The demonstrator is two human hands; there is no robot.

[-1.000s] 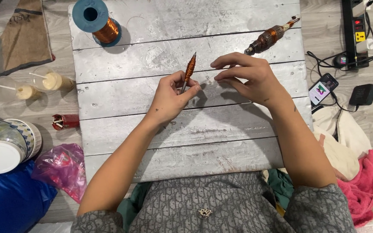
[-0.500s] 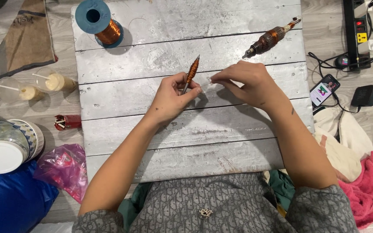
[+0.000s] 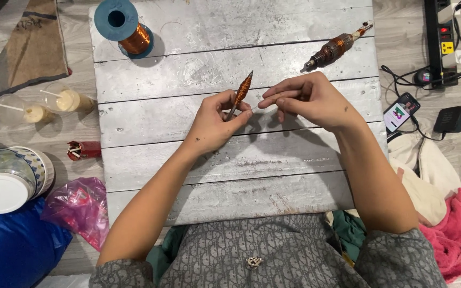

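At the far left edge of the scene a brown cloth [image 3: 30,45] lies on the floor, with two plastic cups with straws [image 3: 44,106] nearer in, a stack of lidded bowls [image 3: 4,181] below them, and a pink plastic bag [image 3: 78,205] beside a blue cushion [image 3: 12,245]. On the far left corner of the grey plank board [image 3: 214,160] stands a blue spool of copper wire [image 3: 126,26].

Near the board's middle, the left hand [image 3: 214,125] has its thumb and fingers closed on the lower end of a copper-wound spindle [image 3: 241,92], which tilts up and away from the person, its pointed tip toward the far edge. The coil itself stands clear above the fingertips; only the bare stem is pinched.

Just to the right, the right hand [image 3: 310,101] has its fingertips pressed together near the spindle's base, apparently pinching a thin pale strand or sleeve that runs toward the left hand; whether it is wire or tubing is too fine to tell. The two hands nearly touch there. The step looks like dressing or threading the wire end at the coil's base, which calls for steady tension and a fixed spindle.

Further right on the far side lies a wound motor armature [image 3: 337,48]; off the board are a power strip [image 3: 444,37], a phone [image 3: 401,112] and pink cloth [image 3: 454,229].
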